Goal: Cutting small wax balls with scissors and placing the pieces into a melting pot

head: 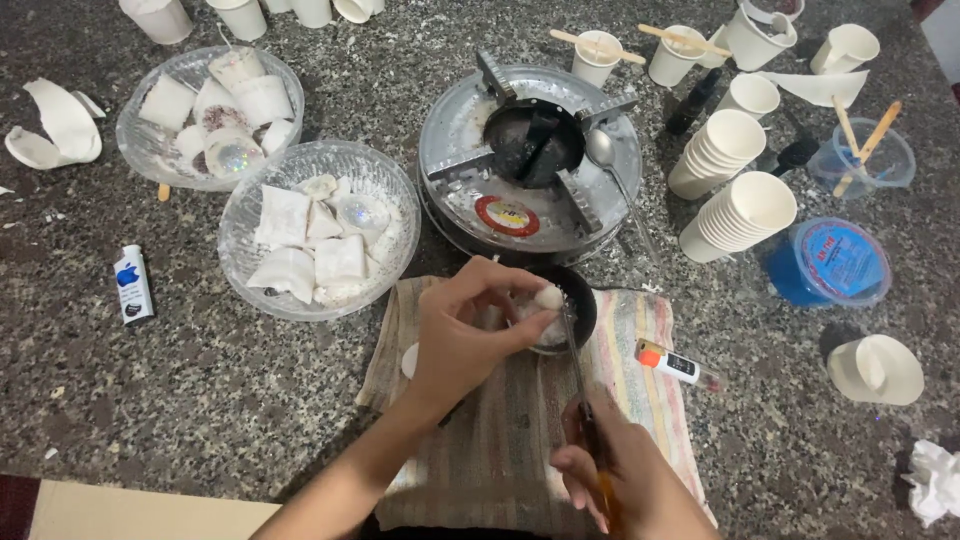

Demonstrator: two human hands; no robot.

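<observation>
The left hand (470, 335) covers most of the small dark bowl (578, 300); far cups (160, 17) get cropped by the top edge.

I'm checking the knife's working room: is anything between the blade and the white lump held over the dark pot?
Nothing visible. The knife in the right hand reaches straight up to the white lump pinched by the left hand above the dark pot.
</observation>
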